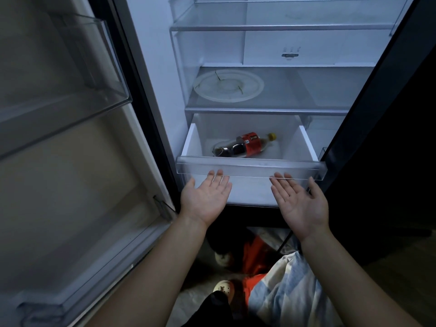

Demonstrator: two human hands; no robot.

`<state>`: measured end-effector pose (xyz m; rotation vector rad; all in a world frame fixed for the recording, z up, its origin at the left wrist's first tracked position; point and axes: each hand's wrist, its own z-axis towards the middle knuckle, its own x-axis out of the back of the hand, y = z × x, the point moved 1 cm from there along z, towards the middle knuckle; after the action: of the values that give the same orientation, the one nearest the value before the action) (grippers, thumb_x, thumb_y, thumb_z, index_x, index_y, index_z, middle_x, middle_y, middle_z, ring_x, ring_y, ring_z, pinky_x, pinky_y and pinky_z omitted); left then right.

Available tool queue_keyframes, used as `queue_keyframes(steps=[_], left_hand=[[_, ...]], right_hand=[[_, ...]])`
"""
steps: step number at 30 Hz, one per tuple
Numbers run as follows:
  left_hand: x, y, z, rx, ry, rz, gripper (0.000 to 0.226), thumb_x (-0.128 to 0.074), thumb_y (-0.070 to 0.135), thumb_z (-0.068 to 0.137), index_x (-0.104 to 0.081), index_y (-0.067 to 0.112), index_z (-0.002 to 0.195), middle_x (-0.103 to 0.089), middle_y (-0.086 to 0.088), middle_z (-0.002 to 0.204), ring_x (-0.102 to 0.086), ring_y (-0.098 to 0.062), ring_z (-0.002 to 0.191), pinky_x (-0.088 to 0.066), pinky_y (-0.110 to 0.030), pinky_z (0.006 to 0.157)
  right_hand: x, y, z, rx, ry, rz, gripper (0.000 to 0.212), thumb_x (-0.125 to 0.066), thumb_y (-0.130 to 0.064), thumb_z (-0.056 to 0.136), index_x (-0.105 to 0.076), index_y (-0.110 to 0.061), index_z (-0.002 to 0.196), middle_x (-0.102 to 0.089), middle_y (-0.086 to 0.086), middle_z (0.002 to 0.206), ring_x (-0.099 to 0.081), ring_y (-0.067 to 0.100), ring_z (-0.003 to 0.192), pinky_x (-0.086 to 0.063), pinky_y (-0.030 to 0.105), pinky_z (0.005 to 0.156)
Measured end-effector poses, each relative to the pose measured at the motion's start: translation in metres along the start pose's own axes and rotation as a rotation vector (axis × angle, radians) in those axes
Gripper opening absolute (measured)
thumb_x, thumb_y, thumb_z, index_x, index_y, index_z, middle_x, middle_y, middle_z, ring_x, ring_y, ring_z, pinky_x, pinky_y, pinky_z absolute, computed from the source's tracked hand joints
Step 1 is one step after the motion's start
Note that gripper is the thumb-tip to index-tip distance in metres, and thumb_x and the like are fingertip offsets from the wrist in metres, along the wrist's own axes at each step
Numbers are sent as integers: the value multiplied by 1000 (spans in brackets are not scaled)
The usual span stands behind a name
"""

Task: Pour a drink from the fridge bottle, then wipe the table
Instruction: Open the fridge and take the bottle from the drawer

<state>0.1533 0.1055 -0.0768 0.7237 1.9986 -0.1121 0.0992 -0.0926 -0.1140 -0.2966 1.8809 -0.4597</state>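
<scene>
Red-labelled bottle [245,146] lies in the drawer [250,166], beyond both hands' fingers [219,177].

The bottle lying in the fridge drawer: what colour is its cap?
Yellow. The cap of the bottle shows best in the head view.

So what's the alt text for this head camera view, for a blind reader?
The left hand and right hand, palms up, reach the front of an open fridge drawer holding a bottle lying on its side; a round plate sits above.
</scene>
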Motion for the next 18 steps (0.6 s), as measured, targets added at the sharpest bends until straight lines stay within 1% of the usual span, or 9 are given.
queue_keyframes(steps=[2,5,8,10,12,13,15,17,18], left_hand=[[0,3,-1,7,9,90,55,-25,41,101,-39,5,140,-42,-12,146,-33,-31,138,-23,-43,112],[-4,14,-7,46,14,367,55,-29,36,100,-29,4,145,-42,-13,146,-43,-31,131,-29,-42,109],[-20,23,-16,11,-20,780,42,-31,32,99,-54,10,126,-59,-9,128,-60,-22,112,-38,-37,102],[-34,24,-16,-174,-46,1069,32,-35,29,99,-63,18,111,-68,-2,113,-65,-16,100,-44,-31,94],[-44,24,-8,-479,-51,1432,25,-42,26,99,-63,23,112,-68,6,109,-63,-9,98,-42,-26,90],[-44,24,0,-631,-50,1660,26,-44,27,98,-62,24,116,-64,9,112,-58,-6,103,-40,-24,91],[-44,23,17,-913,-29,2085,31,-44,30,97,-60,21,122,-60,7,119,-51,-11,112,-39,-27,92],[-47,22,32,-1101,-75,2296,38,-39,33,94,-63,15,118,-63,1,113,-54,-20,109,-42,-33,87],[-49,21,40,-1161,-103,2338,43,-35,36,92,-65,13,113,-65,-1,107,-56,-22,104,-44,-34,83]], right_hand=[[-1,-1,0,-11,23,-24,86,-83,-37,54,-51,-1,125,-61,20,126,-59,31,115,-47,43,96],[3,-6,1,-14,98,-261,43,-46,-34,95,-51,-3,124,-59,17,127,-61,28,114,-50,37,96],[-3,-15,-1,-15,105,-682,32,-38,-26,99,-58,-5,114,-64,13,119,-64,22,106,-48,33,93],[-14,-22,-4,70,93,-986,26,-42,-19,98,-65,-7,100,-70,12,107,-68,18,98,-49,32,92],[-30,-28,-6,235,33,-1185,26,-44,-16,98,-67,-11,86,-73,6,92,-68,14,90,-50,30,88],[-39,-30,-5,338,-1,-1264,26,-46,-17,98,-67,-14,83,-73,1,87,-66,9,87,-48,24,85],[-54,-35,1,604,-58,-1513,20,-49,-20,96,-65,-17,84,-68,-8,85,-59,-1,85,-40,12,79],[-64,-38,15,812,-138,-1777,17,-48,-23,92,-63,-16,90,-63,-7,91,-54,5,91,-37,14,80],[-66,-37,24,829,-179,-1867,18,-47,-25,91,-63,-15,94,-62,-5,95,-53,9,96,-36,17,83]])
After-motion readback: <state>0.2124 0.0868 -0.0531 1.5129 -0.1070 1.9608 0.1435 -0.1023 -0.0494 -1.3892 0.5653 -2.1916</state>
